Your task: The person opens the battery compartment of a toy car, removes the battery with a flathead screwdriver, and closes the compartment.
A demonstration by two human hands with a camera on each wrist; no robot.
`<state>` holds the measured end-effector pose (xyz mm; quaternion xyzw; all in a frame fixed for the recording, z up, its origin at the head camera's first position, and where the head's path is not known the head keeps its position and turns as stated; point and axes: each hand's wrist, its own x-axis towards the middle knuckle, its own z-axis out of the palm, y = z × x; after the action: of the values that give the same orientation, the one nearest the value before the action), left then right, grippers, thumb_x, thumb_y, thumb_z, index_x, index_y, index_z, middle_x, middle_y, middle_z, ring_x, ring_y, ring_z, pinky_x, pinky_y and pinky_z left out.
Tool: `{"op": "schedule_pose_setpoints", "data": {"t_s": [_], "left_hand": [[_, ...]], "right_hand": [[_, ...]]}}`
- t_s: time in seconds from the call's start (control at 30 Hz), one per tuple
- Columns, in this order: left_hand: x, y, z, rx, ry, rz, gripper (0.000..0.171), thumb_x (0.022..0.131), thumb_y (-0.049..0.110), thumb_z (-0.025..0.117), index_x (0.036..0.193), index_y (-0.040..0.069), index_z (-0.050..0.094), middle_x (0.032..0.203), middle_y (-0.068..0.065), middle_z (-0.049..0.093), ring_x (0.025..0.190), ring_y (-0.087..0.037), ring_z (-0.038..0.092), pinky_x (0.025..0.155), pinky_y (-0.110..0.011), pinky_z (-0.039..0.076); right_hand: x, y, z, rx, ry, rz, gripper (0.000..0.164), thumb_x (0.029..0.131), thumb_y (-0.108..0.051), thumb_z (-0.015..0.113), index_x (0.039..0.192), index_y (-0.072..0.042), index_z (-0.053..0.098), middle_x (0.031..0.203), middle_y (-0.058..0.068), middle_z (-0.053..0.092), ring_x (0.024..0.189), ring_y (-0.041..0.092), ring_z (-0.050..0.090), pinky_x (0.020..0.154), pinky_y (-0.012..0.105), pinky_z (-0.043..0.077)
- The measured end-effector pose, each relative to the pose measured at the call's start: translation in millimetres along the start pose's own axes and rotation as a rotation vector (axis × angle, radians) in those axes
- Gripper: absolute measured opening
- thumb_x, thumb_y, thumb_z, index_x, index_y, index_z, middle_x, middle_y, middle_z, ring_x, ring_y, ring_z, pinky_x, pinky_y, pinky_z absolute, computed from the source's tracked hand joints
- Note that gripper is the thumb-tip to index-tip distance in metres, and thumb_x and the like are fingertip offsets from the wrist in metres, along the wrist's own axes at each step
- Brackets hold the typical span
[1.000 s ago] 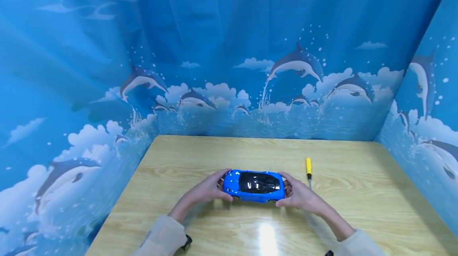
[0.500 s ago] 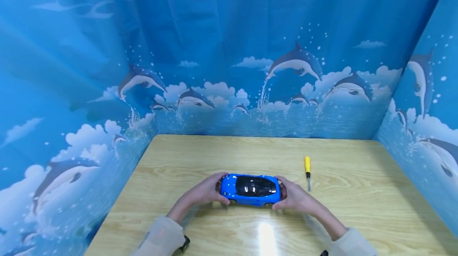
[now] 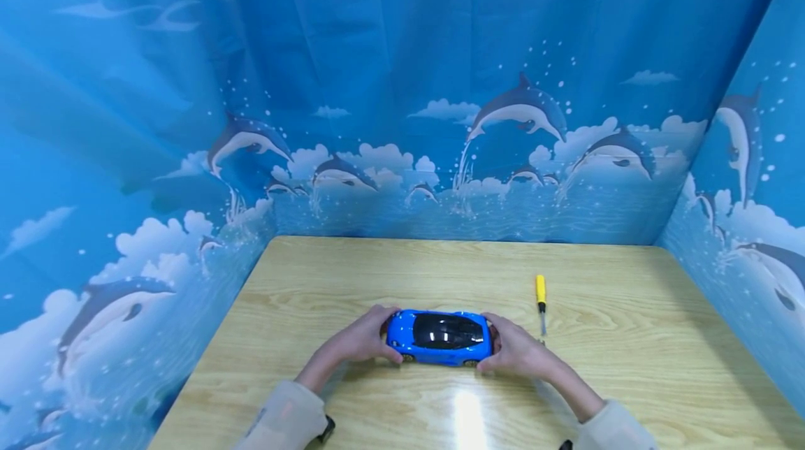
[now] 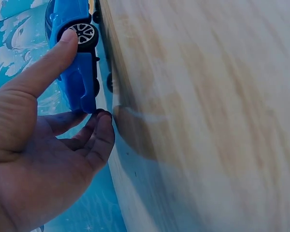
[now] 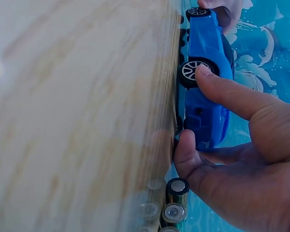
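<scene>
A blue toy car (image 3: 440, 356) with a black roof lies sideways between both hands, wheels down, just at the table surface. Whether its wheels touch the wood I cannot tell. My left hand (image 3: 365, 338) grips the car's left end; in the left wrist view, the thumb presses on a wheel (image 4: 84, 35) and the other fingers bend around the end. My right hand (image 3: 517, 349) holds the opposite end, its thumb on another wheel (image 5: 191, 72) in the right wrist view. The car's underside is hidden.
A screwdriver (image 3: 541, 291) with a yellow handle lies on the wooden table (image 3: 352, 261), beyond the right hand. Several batteries (image 5: 177, 189) stand or lie close to the right hand. Blue dolphin-print curtains (image 3: 390, 86) enclose the table at the back and sides.
Both hands have brought the blue toy car slightly nearer to the person and a little left, and lower toward the table. The screwdriver's shaft has come into fuller view.
</scene>
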<state>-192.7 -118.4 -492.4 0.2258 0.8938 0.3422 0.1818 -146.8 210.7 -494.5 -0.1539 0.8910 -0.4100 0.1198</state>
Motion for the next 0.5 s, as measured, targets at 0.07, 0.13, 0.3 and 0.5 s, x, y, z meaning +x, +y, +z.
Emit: {"op": "schedule_pose_setpoints", "data": {"t_s": [0.07,0.13,0.3,0.5], "left_hand": [[0.0,-0.4,0.4,0.012,-0.003,-0.002,0.095,0.075,0.026,0.094,0.152,-0.001,0.045,0.147,-0.021,0.048,0.136,-0.039,0.046,0.117,-0.057,0.038],[-0.5,-0.9,0.3,0.018,-0.005,-0.006,0.095,0.075,0.027,0.094,0.152,-0.001,0.045,0.146,-0.021,0.048,0.136,-0.038,0.046,0.117,-0.056,0.038],[-2.0,-2.8,-0.2,0.016,-0.003,-0.01,0.095,0.075,0.028,0.094,0.152,0.0,0.045,0.144,-0.019,0.049,0.134,-0.037,0.048,0.116,-0.056,0.039],[-2.5,-4.6,2.4,0.007,0.0,-0.045,0.097,0.075,0.029,0.094,0.154,0.003,0.043,0.142,-0.015,0.05,0.132,-0.034,0.048,0.116,-0.055,0.04]], "right_hand": [[-0.1,-0.9,0.4,-0.004,-0.002,-0.001,0.099,0.07,-0.017,0.096,0.146,0.013,0.041,0.096,0.007,0.06,0.082,0.02,0.057,0.065,0.026,0.054],[-0.1,-1.5,1.1,-0.007,-0.003,0.002,0.099,0.069,-0.017,0.096,0.146,0.012,0.041,0.096,0.007,0.06,0.082,0.02,0.057,0.065,0.026,0.053],[1.3,-2.5,3.2,-0.023,0.006,0.025,0.099,0.067,-0.019,0.097,0.146,0.011,0.043,0.097,0.006,0.06,0.084,0.02,0.057,0.069,0.027,0.054],[2.3,-2.8,5.0,-0.048,0.022,0.04,0.103,0.066,-0.018,0.097,0.147,0.012,0.041,0.099,0.006,0.06,0.086,0.018,0.057,0.072,0.028,0.054]]}}
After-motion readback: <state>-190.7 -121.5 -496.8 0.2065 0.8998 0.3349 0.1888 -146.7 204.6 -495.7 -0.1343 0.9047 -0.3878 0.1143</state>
